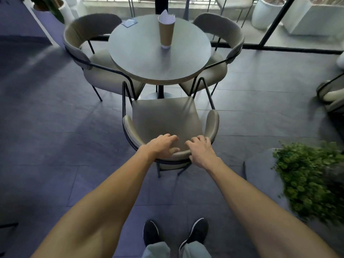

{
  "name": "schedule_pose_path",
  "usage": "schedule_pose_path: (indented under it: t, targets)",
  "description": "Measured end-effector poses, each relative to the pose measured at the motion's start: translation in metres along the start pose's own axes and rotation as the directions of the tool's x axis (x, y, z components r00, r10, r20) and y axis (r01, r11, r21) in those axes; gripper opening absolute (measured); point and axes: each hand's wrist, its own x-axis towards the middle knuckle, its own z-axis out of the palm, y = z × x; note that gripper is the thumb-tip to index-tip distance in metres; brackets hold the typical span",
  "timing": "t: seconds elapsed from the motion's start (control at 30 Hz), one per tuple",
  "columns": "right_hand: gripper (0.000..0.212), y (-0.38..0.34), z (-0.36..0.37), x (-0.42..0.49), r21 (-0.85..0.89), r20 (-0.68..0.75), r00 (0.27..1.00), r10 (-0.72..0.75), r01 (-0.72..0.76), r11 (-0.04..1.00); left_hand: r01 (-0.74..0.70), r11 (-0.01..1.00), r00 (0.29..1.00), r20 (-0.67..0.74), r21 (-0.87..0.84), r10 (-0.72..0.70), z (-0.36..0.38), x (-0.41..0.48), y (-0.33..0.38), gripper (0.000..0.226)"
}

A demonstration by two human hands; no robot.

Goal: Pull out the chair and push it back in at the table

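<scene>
A beige padded chair (163,116) with a thin black metal frame stands in front of me, its seat clear of the round grey table (141,58). Both my hands rest on the top of its curved backrest. My left hand (162,147) lies over the rail with fingers curled forward onto it. My right hand (200,150) grips the rail just to the right, thumb below the edge. The chair's front edge sits near the table's rim, with the table's pedestal base visible beyond it.
Two matching chairs (87,43) (223,40) flank the table. A brown paper cup (166,32) with napkins and a small card (129,22) stand on it. A green potted plant (307,179) is close at right; another chair (331,94) at far right. Glass wall behind.
</scene>
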Motion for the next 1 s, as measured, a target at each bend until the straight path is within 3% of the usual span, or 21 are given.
schedule_pose_path:
  t: [0.37, 0.57, 0.67, 1.0]
  targets:
    - [0.05, 0.102, -0.146, 0.003, -0.031, -0.172, 0.984, 0.037, -0.043, 0.999, -0.063, 0.995, 0.953, -0.291, 0.075, 0.083, -0.126, 0.036, 0.134, 0.046]
    - [0.048, 0.176, -0.177, 0.016, -0.069, -0.217, 0.976, -0.029, 0.014, 0.998, 0.146, 0.971, 0.902, -0.428, 0.19, -0.052, -0.151, 0.083, 0.199, 0.046]
    - [0.052, 0.217, -0.182, 0.021, -0.096, -0.165, 0.986, -0.037, 0.022, 0.995, 0.226, 0.954, 0.892, -0.436, 0.195, -0.122, -0.147, 0.11, 0.228, 0.049]
    - [0.058, 0.309, -0.19, 0.076, -0.106, -0.093, 0.995, -0.048, 0.038, 0.994, 0.279, 0.948, 0.883, -0.43, 0.154, -0.19, -0.162, 0.203, 0.259, 0.048]
